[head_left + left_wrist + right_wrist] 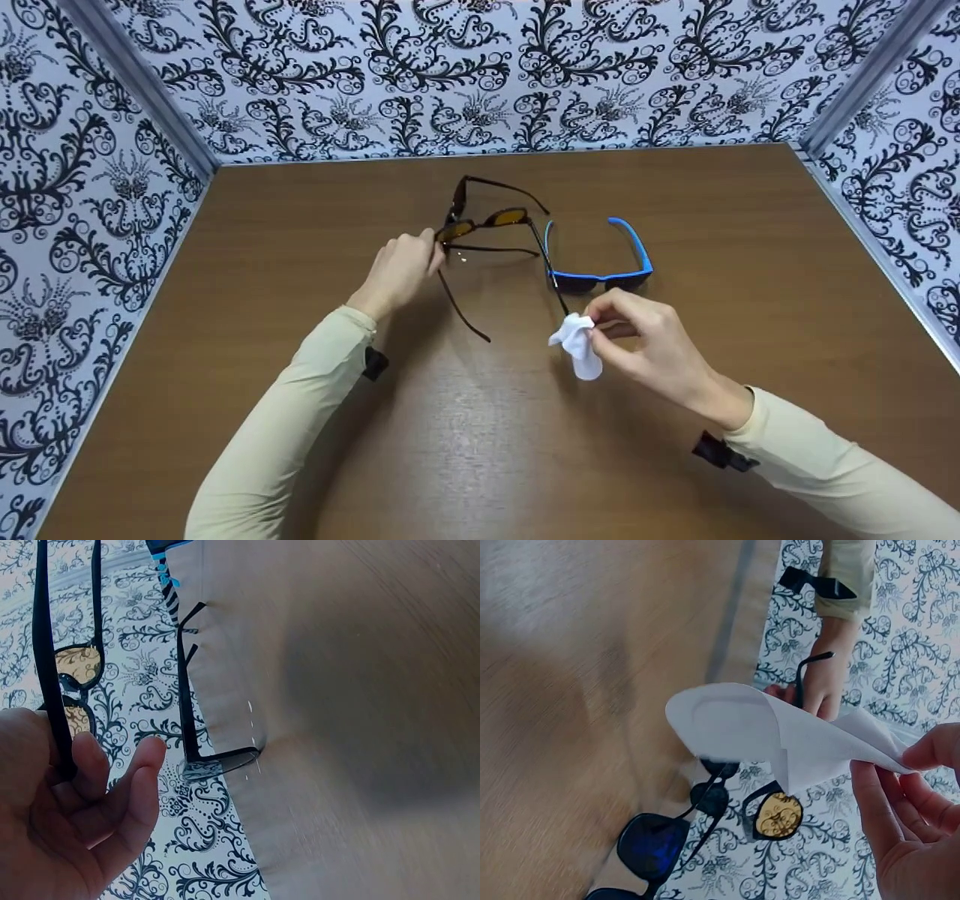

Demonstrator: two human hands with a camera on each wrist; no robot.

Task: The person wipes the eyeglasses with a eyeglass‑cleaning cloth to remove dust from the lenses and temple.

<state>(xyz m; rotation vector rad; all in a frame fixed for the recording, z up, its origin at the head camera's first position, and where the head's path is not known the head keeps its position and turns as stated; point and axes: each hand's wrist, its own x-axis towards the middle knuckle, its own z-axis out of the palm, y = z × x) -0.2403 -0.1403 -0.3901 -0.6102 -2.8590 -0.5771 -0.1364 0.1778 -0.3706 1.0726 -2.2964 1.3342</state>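
Note:
My left hand (pixel 401 270) grips dark-framed glasses with amber lenses (pixel 508 217) at one end of the frame. Their temples are unfolded and point toward me. A white cloth (pixel 581 352) is pinched between the thumb and fingers of my right hand (pixel 656 349). In the right wrist view the cloth (pixel 727 724) hangs loosely folded and covers part of the glasses. One temple's tip ends right at the cloth; whether they touch, I cannot tell. Behind the amber pair, black glasses (pixel 459 199) rest on the table with temples spread.
Blue-framed sunglasses (pixel 637 255) with dark lenses lie unfolded on the brown wooden table (pixel 300 217), just beyond my right hand. White panels (pixel 450 82) with black scrollwork enclose the table at the back and both sides.

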